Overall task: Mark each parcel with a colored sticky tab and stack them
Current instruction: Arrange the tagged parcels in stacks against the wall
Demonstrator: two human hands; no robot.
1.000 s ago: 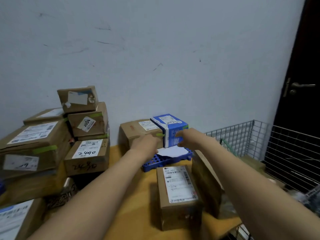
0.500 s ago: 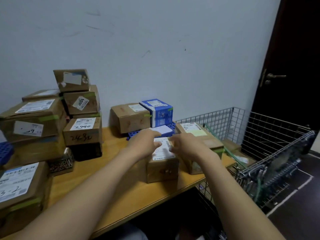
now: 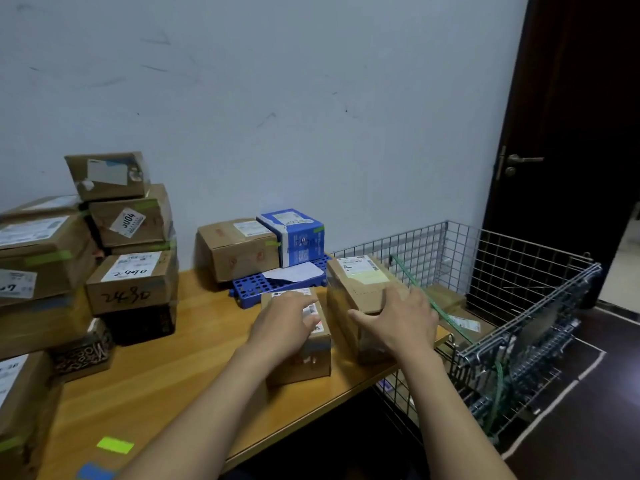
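Hands both rest on parcels near the table's front edge. The left hand (image 3: 289, 318) lies flat on top of the small parcel (image 3: 311, 362), fingers loose and slightly spread over its white label, gripping nothing. The right hand (image 3: 401, 320) is spread wide against the taller parcel (image 3: 360, 278), which stands just right of the small parcel. Its thumb lies along the near face and its fingers reach over the top edge, touching rather than clasping. The picture is blurred there, so finer contact is hard to tell.

Behind the small parcel lies a blue plastic pallet (image 3: 256, 287) with a sheet of white paper (image 3: 294, 273) on it. Further behind stand a blue box (image 3: 294, 237) and a brown box (image 3: 239, 251), side by side against the wall (image 3: 277, 98) — each with a green tab at its edge. Well to the left of the small parcel rises a stack of cartons (image 3: 131, 282), several with green strips. Nearer the camera and left of the small parcel, a green sticky tab (image 3: 115, 445) and a blue tab (image 3: 95, 472) lie on the wooden table (image 3: 173, 375).

Right of the small parcel, past the table's end, stands a wire cart (image 3: 519, 306) holding more packages — beyond it is a dark door (image 3: 571, 133).
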